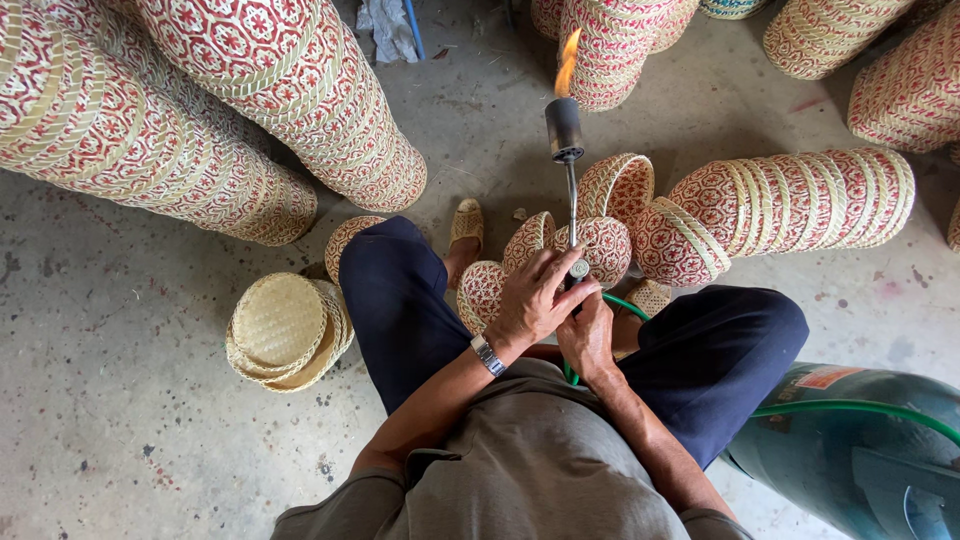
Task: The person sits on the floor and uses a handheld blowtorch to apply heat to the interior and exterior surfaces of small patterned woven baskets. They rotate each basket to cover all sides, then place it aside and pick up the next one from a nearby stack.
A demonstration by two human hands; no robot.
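I sit on the floor in dark blue trousers. A gas torch (566, 140) points away from me, its dark nozzle lit with an orange flame at the tip. My left hand (535, 295), with a metal watch on the wrist, closes over the knob at the torch's base. My right hand (588, 335) grips the torch handle just below it. A green hose (850, 408) runs from the handle to the right. Small red-and-cream woven baskets (603, 245) lie on the floor right under the torch's stem.
A row of nested woven baskets (800, 205) lies on its side to the right. Tall stacks of the same baskets (190, 130) lean at the left and top. Plain straw-coloured lids (285, 330) sit by my left knee. A green gas cylinder (860, 460) lies at the lower right.
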